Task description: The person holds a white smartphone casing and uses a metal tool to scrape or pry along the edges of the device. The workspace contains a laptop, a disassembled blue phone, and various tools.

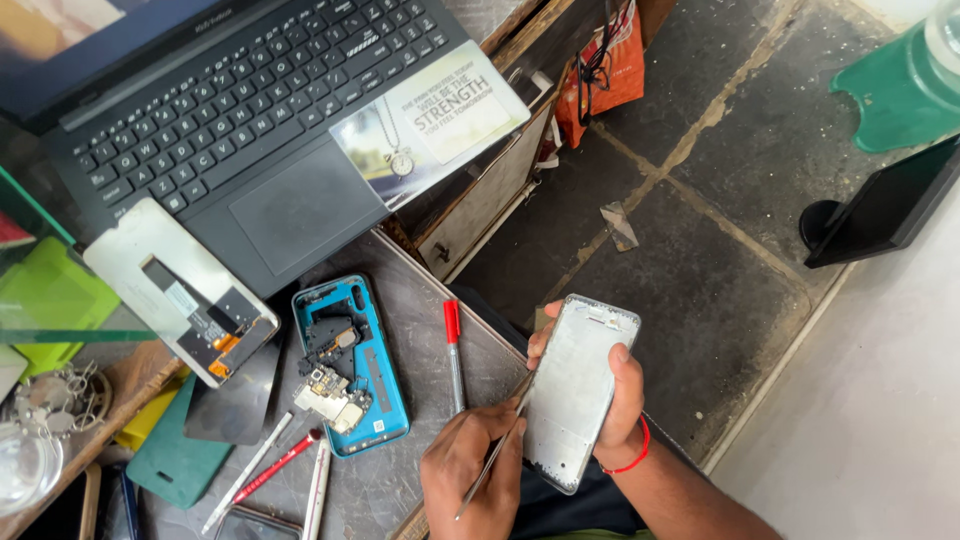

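My right hand [622, 405], with a red band at the wrist, holds a silver-grey phone frame [575, 385] upright over the desk's edge, thumb on its right side and fingertips on its left. My left hand [470, 470] grips a thin metal tool [497, 450], whose tip touches the frame's left edge. On the grey desk [420, 300] to the left lies an opened blue phone housing [352, 365] with loose circuit boards in it. Further left, a detached display panel [180, 290] lies back side up with its flex cable showing.
An open dark laptop [250, 120] with a printed card [430, 120] on it fills the upper left. A red-capped pen [453, 350], a red-handled tool [275, 465] and white sticks lie on the desk. A key ring [60, 395] sits far left. Dark tiled floor [700, 200] lies to the right.
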